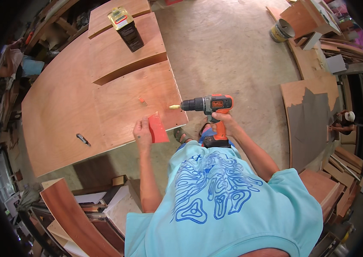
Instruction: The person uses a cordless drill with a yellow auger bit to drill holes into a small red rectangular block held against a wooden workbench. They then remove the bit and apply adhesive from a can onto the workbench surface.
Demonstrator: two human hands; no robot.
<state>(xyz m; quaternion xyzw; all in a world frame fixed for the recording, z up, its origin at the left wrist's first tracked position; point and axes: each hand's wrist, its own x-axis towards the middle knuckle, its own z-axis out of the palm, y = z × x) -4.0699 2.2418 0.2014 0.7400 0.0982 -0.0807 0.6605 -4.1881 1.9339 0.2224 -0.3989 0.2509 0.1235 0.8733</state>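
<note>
Watching through the head view, I have the right hand [224, 120] closed round the drill [206, 104] at its handle, the body just beyond my grip, the bit [174, 106] pointing left by the wooden board's [74, 98] near-right corner. The left hand [142, 131] pinches a red sheet [159, 129] along its left side, over the near edge.

The drill [207, 104] was in the right hand [225, 121], its tip toward the left hand's side. A flat piece [159, 128] was in the left hand [142, 132], by the near edge of the panel [70, 107]. On that panel, a knife [83, 139] lay left of the left hand, a small piece [142, 101] just ahead of it, and a can [126, 31] farther ahead, beyond a slot [132, 68]. Well ahead and right of the right hand sat a bucket [281, 31]; well to its right, a board [293, 93] bore a sheet [312, 124].
</note>
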